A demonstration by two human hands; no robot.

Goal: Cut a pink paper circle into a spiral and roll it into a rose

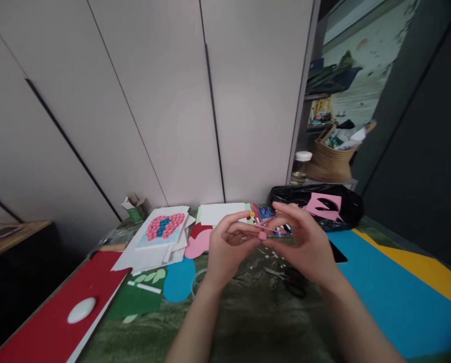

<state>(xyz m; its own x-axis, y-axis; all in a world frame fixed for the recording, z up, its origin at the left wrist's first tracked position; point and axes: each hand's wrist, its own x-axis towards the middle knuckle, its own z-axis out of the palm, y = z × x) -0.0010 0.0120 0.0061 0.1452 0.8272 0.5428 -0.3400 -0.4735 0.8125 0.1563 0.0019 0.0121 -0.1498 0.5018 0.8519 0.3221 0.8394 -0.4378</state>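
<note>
My left hand point(229, 247) and my right hand point(304, 242) meet at the centre, raised above the dark table. Between their thumbs and fingertips they hold a pink paper strip point(262, 235), part of it bunched into a small roll at the thumb tips. Both hands are closed on it; my fingers hide some of the strip. Black-handled scissors point(294, 282) lie on the table below my right hand, with small paper scraps around the blades. Left of my left wrist are a blue paper shape point(180, 280) and a clear tape roll point(198, 282), partly covered.
A picture with pink and blue paper rolls point(165, 228) lies on white sheets at left. Nearby are a green marker point(144, 287), red card point(104, 275) and a white mouse point(81, 310). Blue card point(384, 287) and a black bag point(353, 204) with pink offcuts lie at right.
</note>
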